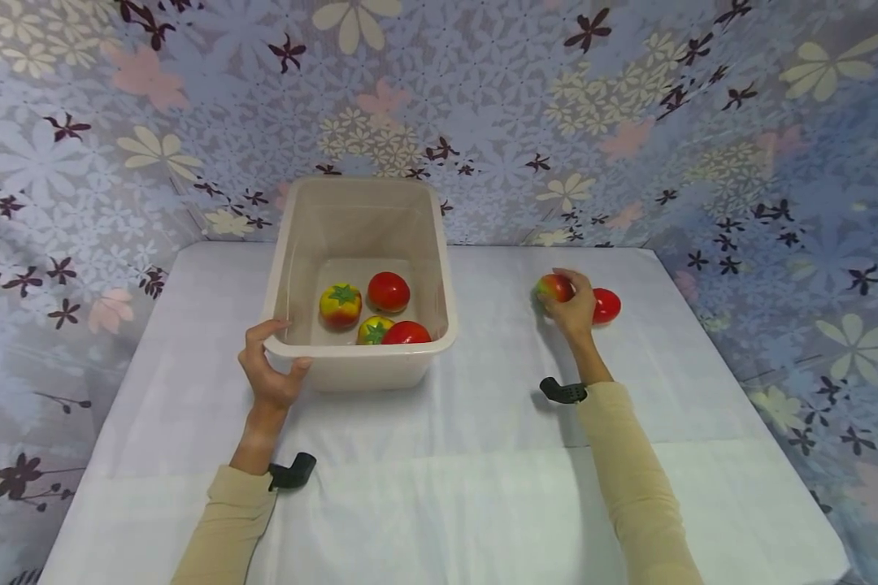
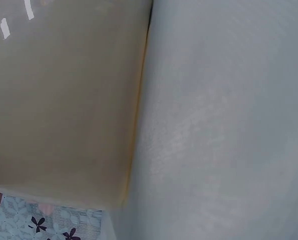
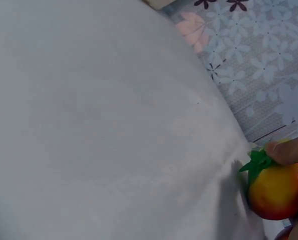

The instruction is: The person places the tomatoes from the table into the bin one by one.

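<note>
My left hand (image 1: 269, 370) grips the near left corner of a beige plastic tub (image 1: 366, 370), fingers over the rim and thumb against the outside. In the left wrist view, the tub's wall (image 2: 63, 110) fills the left side. At the right, my right hand (image 1: 574, 310) holds a red-and-yellow tomato (image 1: 554, 287) by its sides; its green leafy top (image 3: 259, 162) shows in the right wrist view. Just right of that hand lies a plain red tomato (image 1: 607, 306), partly covered by it. Inside the tub are yellow-red tomatoes (image 1: 341, 306) and red tomatoes (image 1: 389, 292), some partly hidden by the near rim.
A white cloth (image 1: 483, 504) covers the table, whose far edge meets a flower-patterned backdrop (image 1: 497, 122). The tub stands left of the middle, near that far edge. Each wrist wears a small black camera (image 1: 293, 471).
</note>
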Demonstrator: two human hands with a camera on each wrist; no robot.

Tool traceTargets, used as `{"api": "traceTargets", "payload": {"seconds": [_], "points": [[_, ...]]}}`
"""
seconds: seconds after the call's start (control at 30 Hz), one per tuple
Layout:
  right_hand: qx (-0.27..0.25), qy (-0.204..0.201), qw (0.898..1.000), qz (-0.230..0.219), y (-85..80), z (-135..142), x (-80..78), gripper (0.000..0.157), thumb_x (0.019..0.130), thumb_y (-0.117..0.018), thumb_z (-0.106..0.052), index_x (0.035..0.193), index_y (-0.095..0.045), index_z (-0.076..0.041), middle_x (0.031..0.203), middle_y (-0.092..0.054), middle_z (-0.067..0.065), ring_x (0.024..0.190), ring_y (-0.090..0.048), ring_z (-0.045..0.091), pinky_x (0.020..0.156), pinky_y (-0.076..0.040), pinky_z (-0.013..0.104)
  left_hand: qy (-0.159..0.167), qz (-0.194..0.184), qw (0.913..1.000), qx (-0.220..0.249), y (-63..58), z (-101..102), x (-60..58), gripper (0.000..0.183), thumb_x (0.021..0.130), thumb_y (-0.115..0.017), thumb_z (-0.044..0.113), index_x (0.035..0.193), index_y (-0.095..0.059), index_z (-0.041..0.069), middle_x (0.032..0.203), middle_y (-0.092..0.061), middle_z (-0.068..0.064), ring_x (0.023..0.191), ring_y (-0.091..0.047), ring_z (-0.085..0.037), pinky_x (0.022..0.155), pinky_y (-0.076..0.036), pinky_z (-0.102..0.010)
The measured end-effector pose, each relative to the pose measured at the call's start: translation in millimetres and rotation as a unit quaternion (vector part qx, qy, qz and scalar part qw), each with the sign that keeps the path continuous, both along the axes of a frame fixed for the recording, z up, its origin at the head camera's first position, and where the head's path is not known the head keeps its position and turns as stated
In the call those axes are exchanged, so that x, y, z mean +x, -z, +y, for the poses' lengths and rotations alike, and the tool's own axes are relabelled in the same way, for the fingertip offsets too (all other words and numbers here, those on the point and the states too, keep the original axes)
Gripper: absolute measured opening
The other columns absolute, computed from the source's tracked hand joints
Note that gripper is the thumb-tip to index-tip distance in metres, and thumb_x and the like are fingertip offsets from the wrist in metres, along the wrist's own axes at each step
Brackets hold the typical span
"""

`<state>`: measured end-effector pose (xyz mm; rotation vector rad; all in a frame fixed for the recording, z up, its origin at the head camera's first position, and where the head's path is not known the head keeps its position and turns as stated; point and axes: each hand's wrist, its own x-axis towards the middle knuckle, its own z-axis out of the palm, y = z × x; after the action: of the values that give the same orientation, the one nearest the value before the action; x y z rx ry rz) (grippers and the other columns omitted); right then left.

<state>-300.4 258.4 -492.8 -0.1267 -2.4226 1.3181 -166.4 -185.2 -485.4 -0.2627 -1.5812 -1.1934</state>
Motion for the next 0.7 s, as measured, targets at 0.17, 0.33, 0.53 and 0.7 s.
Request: {"api": "traceTargets", "payload": {"seconds": [0.17,0.33,0.53,0.7], "points": [[-0.007,0.006,1.0,-0.006,6.3,1,5.3,0.052,0.08,-0.075,0.0,0.13,-0.059,-0.003,0.139,-0.051,0.017,0.132,-0.043,0.03,0.113,-0.033,0.042,0.007,0.002,0.9999,-0.01,3.6,1,-3.3,0.088,0.078,-0.058,0.076,0.095,-0.056,-0.01,0.086,-0.062,-0.026,0.101,-0.059,0.002,0.094,-0.045,-0.019],[-0.047,0.003,0.999,-0.027,9.2,-1,7.0,0.058,0.08,-0.078,-0.004,0.134,-0.056,-0.003,0.141,-0.053,0.015,0.134,-0.045,0.029,0.113,-0.033,0.04,0.004,0.002,0.9999,-0.014,3.8,1,-3.7,0.087,0.078,-0.057,0.077,0.096,-0.055,-0.008,0.085,-0.061,-0.027,0.1,-0.059,0.001,0.095,-0.046,-0.019],[-0.079,-0.037,0.996,-0.007,1.0,-16,4.6,0.058,0.078,-0.08,-0.006,0.132,-0.058,-0.005,0.139,-0.056,0.012,0.131,-0.049,0.027,0.109,-0.039,0.041,-0.001,-0.006,0.9999,-0.01,3.5,-2,-1.9,0.087,0.078,-0.056,0.078,0.096,-0.055,-0.007,0.085,-0.061,-0.028,0.101,-0.058,0.003,0.095,-0.046,-0.019],[-0.091,-0.094,0.991,0.023,-40.8,-51,14.8,0.057,0.079,-0.078,0.001,0.131,-0.057,0.003,0.136,-0.056,0.019,0.127,-0.053,0.03,0.102,-0.046,0.036,0.001,-0.005,0.9999,-0.011,1.6,-5,-0.1,0.085,0.078,-0.057,0.077,0.097,-0.055,-0.007,0.084,-0.062,-0.029,0.101,-0.059,0.002,0.094,-0.046,-0.019]]}}
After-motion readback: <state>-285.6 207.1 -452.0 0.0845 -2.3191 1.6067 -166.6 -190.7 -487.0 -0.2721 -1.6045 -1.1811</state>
